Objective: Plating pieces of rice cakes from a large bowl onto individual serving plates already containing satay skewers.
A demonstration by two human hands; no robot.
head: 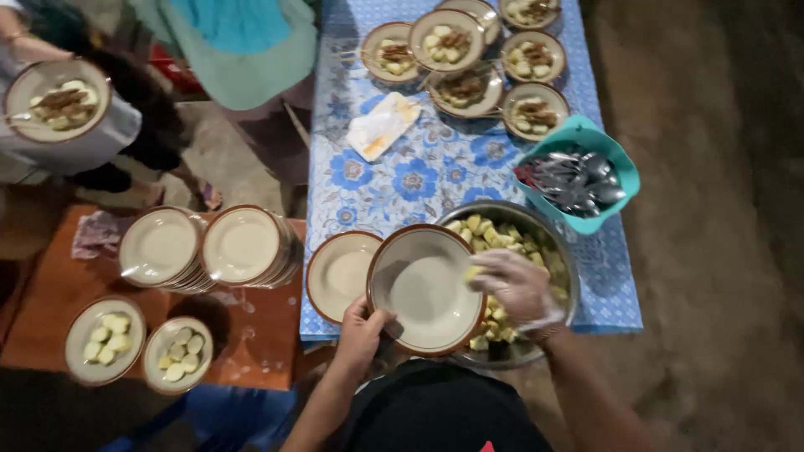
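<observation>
Plate [423, 289], empty and brown-rimmed, is being held tilted over the near edge of the metal bowl [559, 243]; left hand [362, 328] grip is clamped on its lower rim. Right hand [515, 285] (in a thin clear glove) is closing its grip on a pale food chunk [474, 272] at the plate's right edge. Step judged: portioning chunks onto the plate; next move calls for a steady plate.

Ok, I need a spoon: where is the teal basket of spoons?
The teal basket sits at the right edge of the blue floral tablecloth, between the metal bowl and the filled plates.
</observation>
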